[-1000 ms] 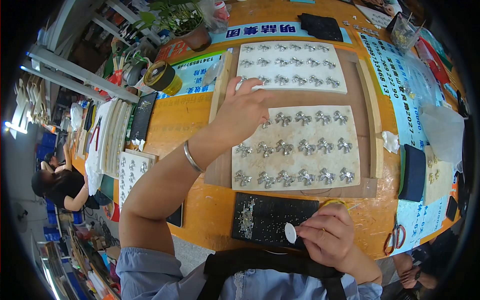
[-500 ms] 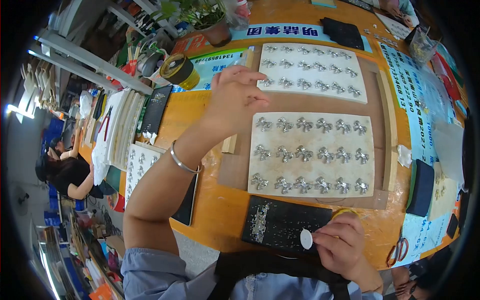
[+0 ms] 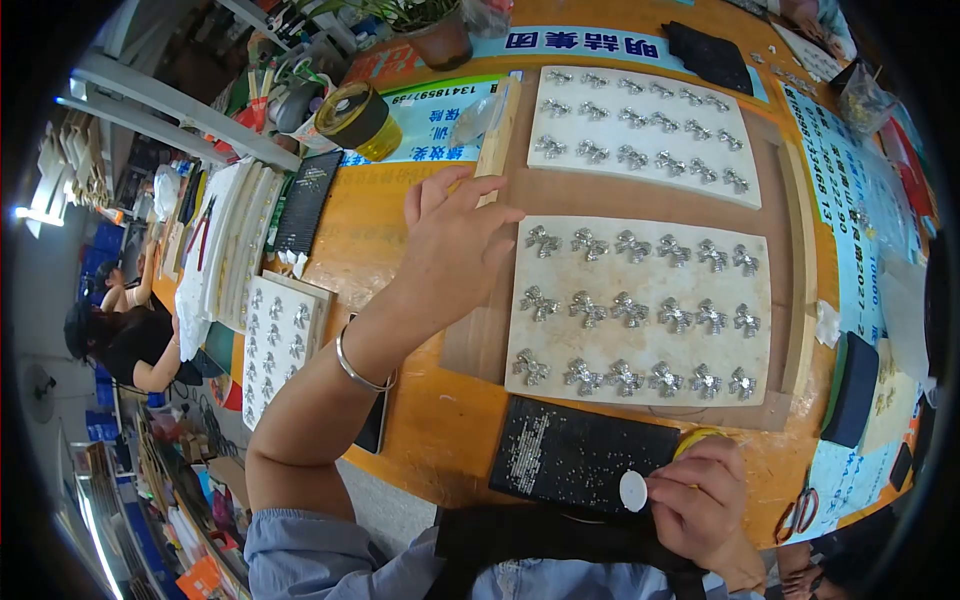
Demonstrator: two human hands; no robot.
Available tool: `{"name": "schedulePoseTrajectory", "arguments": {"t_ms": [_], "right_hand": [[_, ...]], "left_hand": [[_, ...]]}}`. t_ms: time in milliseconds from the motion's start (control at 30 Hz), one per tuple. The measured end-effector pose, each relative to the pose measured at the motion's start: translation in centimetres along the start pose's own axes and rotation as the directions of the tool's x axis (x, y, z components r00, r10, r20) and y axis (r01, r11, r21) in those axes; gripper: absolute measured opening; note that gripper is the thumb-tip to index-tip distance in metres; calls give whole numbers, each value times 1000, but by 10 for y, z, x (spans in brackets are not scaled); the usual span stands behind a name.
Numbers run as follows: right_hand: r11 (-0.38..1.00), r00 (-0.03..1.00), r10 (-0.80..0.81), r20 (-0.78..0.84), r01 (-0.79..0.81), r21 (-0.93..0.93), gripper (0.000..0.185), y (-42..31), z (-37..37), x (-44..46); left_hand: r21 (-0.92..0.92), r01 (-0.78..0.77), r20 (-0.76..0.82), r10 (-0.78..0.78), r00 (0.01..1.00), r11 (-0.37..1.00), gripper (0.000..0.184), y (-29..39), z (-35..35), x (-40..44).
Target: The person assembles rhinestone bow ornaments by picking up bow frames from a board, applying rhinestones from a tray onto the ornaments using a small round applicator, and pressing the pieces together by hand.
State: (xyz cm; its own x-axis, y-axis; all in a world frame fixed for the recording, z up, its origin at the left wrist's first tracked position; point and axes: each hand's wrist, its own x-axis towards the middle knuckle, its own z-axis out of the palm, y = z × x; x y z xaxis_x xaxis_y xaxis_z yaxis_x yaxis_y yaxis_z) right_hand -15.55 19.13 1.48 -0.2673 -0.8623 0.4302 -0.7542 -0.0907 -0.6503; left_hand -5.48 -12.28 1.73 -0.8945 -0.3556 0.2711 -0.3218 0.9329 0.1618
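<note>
My left hand hovers at the upper left corner of a cream board; its fingers are apart and nothing shows in them. Rows of silver bow-shaped pieces stand on that board. My right hand pinches a small white round disc at its edge. Beneath the disc lies a black tray, scattered with tiny pale beads or stones. A yellow item shows behind my right hand, partly hidden.
A second board of silver bows lies farther back, between wooden strips. At left are stacked boards, a yellow jar and a potted plant. Scissors lie at right. Other people sit nearby.
My left hand has come down and slightly left, toward the near board's corner. The view has shifted a little, and my right hand still holds the white disc over the tray.
</note>
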Motion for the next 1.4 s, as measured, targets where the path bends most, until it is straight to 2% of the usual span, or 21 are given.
{"name": "schedulePoseTrajectory", "arguments": {"t_ms": [600,700,800,900,1000,1400], "right_hand": [[1000,999,20,27,-20,-16,29,2,0,3],[1000,1000,14,22,-14,-13,29,1,0,4],[1000,1000,19,22,-19,-11,29,0,-1,4],[1000,1000,18,14,-18,-11,30,0,0,4],[1000,1000,18,14,-18,-20,30,-1,-1,4],[1000,1000,8,22,-8,-9,29,-2,-2,4]], "left_hand": [[-110,53,16,-51,999,993,44,5,10,-2],[-143,82,43,-77,996,986,44,8,11,-2],[-242,61,51,-50,997,968,43,8,14,-2],[-256,48,62,-33,997,966,42,10,15,-1],[-333,119,107,-88,990,935,41,12,17,-1],[-447,172,164,-108,981,878,39,4,25,-4]]}}
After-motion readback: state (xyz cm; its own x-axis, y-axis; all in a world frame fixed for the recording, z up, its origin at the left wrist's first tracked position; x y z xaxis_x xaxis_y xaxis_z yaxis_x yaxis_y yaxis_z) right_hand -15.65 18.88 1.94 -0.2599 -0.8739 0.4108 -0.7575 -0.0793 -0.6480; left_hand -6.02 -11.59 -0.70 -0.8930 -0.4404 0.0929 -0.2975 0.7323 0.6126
